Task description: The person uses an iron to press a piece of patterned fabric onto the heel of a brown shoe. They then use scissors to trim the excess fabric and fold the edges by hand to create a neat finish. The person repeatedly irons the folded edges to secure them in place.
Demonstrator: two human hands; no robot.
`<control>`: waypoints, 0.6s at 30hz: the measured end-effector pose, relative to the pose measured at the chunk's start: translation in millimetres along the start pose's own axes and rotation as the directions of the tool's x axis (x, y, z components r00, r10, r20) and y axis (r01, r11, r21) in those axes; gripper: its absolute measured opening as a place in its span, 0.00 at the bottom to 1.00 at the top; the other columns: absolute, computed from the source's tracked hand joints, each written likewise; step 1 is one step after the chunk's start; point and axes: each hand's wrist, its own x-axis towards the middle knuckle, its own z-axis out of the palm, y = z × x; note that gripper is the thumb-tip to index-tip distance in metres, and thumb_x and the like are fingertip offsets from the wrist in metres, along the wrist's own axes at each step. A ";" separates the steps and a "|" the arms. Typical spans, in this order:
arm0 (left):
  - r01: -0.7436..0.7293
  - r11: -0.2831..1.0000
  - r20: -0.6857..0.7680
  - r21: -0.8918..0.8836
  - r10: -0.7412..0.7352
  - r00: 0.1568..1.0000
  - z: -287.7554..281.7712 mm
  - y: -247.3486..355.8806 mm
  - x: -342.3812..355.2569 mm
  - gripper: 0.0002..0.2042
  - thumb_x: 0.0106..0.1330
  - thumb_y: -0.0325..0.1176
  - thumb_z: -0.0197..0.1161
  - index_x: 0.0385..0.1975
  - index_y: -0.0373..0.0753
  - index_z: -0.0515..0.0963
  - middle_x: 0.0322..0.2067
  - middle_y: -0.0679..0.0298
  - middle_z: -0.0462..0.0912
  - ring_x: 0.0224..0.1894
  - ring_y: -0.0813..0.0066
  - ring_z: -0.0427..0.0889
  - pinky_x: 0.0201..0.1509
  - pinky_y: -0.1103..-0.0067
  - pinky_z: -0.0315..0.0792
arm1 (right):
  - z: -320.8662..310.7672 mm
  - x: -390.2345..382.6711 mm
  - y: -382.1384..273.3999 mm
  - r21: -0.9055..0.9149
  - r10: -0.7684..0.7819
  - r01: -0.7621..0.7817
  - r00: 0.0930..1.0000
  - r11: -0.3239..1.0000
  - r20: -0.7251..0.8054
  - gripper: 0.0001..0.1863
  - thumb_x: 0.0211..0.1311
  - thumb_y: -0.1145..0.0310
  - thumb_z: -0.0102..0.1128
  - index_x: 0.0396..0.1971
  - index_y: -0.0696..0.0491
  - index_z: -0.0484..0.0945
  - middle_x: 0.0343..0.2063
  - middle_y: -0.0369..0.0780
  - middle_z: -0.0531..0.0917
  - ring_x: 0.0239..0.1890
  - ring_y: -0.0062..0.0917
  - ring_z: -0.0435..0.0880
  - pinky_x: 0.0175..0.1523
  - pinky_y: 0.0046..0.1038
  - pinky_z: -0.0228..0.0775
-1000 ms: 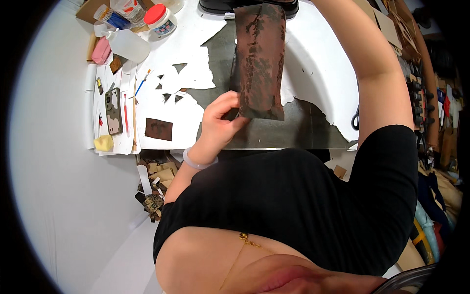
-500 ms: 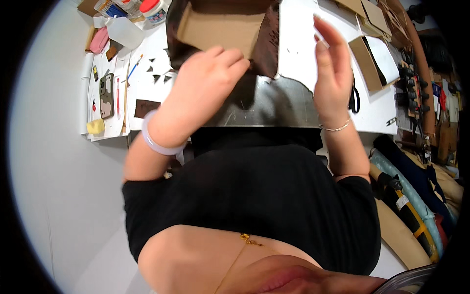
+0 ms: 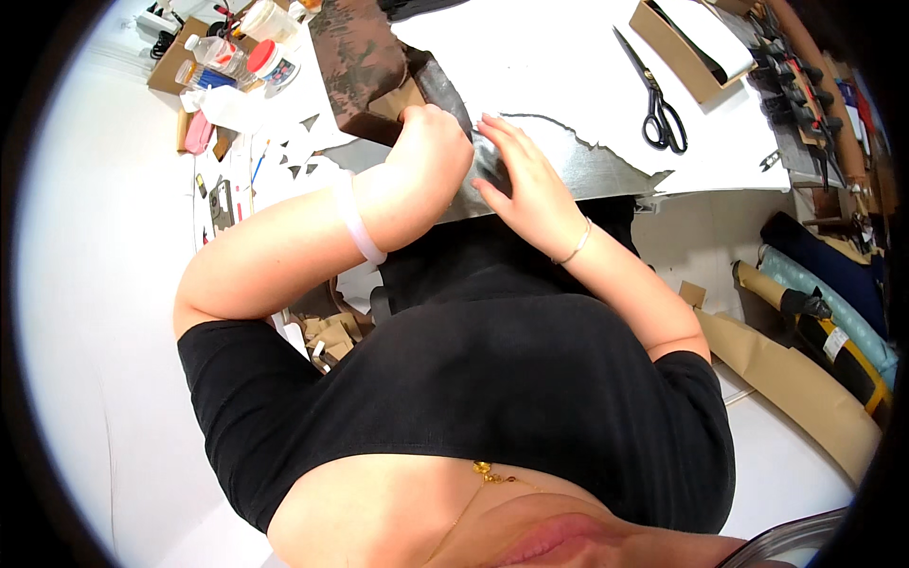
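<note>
Pinching the brown box by its near right edge, left hand is holding it far left, right hand is facing it open-fingered, even, gentle pressure probably working best.

Black scissors lie on the right of the table, tips toward the far side, near a brown cardboard box with a white sheet at its opening. A small metal tool sits farther right. At the far left, a red-lidded jar stands near a clear plastic bottle; a pink pouch, a blue brush and a phone lie nearer. Below the table's right end are a navy roll and a teal roll
</note>
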 end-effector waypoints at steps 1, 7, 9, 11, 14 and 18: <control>-0.016 1.000 -0.036 -0.007 0.015 0.999 -0.1 0.3 2.5 0.07 0.51 0.34 0.71 0.30 0.47 0.87 0.32 0.70 0.82 0.42 0.71 0.81 0.43 0.75 0.72 | 1.9 4.0 6.0 -0.013 -0.014 0.014 1.000 1.000 0.016 0.32 0.58 0.69 0.70 0.63 0.58 0.70 0.64 0.49 0.74 0.68 0.44 0.72 0.74 0.44 0.61; -0.052 0.998 -0.254 0.026 0.057 0.966 5.5 -0.6 2.8 0.04 0.51 0.33 0.69 0.26 0.44 0.85 0.28 0.68 0.81 0.40 0.70 0.81 0.49 0.75 0.66 | 14.4 35.2 26.8 0.030 0.001 -0.006 0.984 1.000 0.176 0.26 0.57 0.66 0.71 0.55 0.53 0.76 0.55 0.43 0.81 0.60 0.39 0.78 0.78 0.56 0.49; -0.040 0.999 -0.351 0.010 0.040 0.936 10.8 -2.3 -1.8 0.04 0.51 0.33 0.69 0.25 0.43 0.85 0.27 0.68 0.81 0.39 0.70 0.80 0.51 0.75 0.66 | 20.7 39.9 33.1 0.040 0.073 -0.090 0.949 0.995 0.307 0.23 0.57 0.66 0.71 0.53 0.53 0.77 0.50 0.42 0.83 0.56 0.39 0.81 0.78 0.55 0.46; -0.087 0.996 -0.433 -0.024 0.068 0.899 15.1 -7.8 -5.1 0.04 0.54 0.29 0.65 0.28 0.39 0.83 0.30 0.66 0.79 0.41 0.69 0.81 0.67 0.66 0.65 | 30.6 45.7 36.6 0.078 0.054 -0.080 0.953 0.994 0.299 0.20 0.59 0.65 0.69 0.50 0.52 0.79 0.44 0.42 0.85 0.51 0.39 0.83 0.78 0.55 0.47; -0.262 0.949 -0.675 -0.176 0.078 0.733 9.8 -19.7 -8.4 0.07 0.56 0.27 0.62 0.34 0.38 0.82 0.37 0.64 0.80 0.52 0.68 0.82 0.81 0.57 0.49 | 44.9 47.7 53.6 0.069 -0.069 0.060 0.989 0.996 0.131 0.16 0.61 0.63 0.67 0.47 0.52 0.83 0.45 0.43 0.87 0.47 0.39 0.84 0.74 0.50 0.56; -0.170 0.920 -0.920 -0.354 -0.309 0.240 34.7 -67.1 -42.1 0.17 0.54 0.30 0.73 0.43 0.33 0.83 0.51 0.59 0.84 0.58 0.65 0.81 0.75 0.63 0.58 | 37.3 62.8 38.3 0.066 -0.095 0.085 0.981 0.994 0.169 0.10 0.61 0.64 0.67 0.38 0.54 0.86 0.33 0.45 0.87 0.42 0.42 0.85 0.54 0.39 0.75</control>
